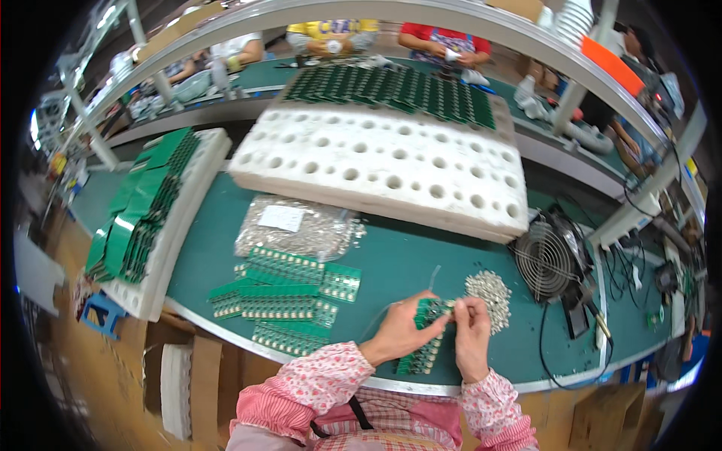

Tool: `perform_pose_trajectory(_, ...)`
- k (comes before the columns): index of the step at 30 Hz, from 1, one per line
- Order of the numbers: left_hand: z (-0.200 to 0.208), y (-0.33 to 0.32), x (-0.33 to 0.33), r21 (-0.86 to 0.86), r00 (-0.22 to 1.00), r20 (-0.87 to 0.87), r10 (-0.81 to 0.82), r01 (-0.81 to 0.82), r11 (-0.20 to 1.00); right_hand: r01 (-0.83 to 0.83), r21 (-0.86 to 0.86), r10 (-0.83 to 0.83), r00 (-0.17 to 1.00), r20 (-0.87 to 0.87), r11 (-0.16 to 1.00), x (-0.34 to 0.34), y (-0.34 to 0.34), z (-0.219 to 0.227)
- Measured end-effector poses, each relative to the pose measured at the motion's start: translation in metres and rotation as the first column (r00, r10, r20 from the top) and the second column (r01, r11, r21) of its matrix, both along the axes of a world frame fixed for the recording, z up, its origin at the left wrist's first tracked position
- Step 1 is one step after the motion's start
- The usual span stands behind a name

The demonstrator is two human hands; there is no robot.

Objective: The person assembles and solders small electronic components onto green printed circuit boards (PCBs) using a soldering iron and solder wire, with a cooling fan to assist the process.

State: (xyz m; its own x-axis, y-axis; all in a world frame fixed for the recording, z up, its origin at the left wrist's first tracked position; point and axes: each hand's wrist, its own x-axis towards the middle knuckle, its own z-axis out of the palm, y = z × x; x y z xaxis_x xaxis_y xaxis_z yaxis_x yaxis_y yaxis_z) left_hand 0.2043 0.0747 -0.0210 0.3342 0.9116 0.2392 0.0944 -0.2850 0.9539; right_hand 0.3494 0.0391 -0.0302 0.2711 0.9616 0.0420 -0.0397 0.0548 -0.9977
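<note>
My left hand [400,329] is closed on a green circuit board strip [423,361], which stands at a slant near the table's front edge, with small pale parts along it. At the strip's upper end my right hand [472,342] pinches with thumb and fingertips; whatever sits between them is too small to make out. Just beyond that hand lies a heap of small whitish components [489,295]. Left of my hands, several more green board strips [282,302] overlap on the green table. Behind them rests a clear plastic bag [289,234] full of similar small parts.
A large white foam block [361,169] with holes spans the back, carrying rows of green boards [391,94]. Another foam block [184,218] with boards stands left. To the right are a round-grilled fan [545,259] and a soldering iron [602,325]. Other people work across the bench.
</note>
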Motion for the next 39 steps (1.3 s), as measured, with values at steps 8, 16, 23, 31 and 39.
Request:
perform_pose_trajectory(8,-0.005,-0.006,-0.002,-0.216,0.971,0.194,-0.137,0.178,0.960,0.109,0.046,-0.111,0.993,0.050,0.993,-0.005,-0.008,0.002)
perform_pose_trajectory(16,-0.009,0.001,0.008,-0.222,0.956,0.199,-0.217,0.259,0.940,0.242,0.043,-0.245,0.961,0.127,0.969,-0.003,-0.013,0.007)
perform_pose_trajectory(23,-0.017,-0.004,0.012,-0.332,0.933,0.297,-0.204,0.301,0.894,0.294,0.003,-0.289,0.941,0.177,0.956,-0.002,-0.014,0.008)
perform_pose_trajectory(31,-0.012,-0.002,0.006,-0.404,0.926,0.373,-0.065,0.225,0.887,0.036,0.157,-0.161,0.227,0.961,0.987,0.021,0.007,0.019)
perform_pose_trajectory(39,-0.015,-0.003,0.008,-0.361,0.940,0.339,-0.035,0.164,0.918,0.059,0.151,-0.156,0.095,0.983,0.987,0.020,0.014,0.016)
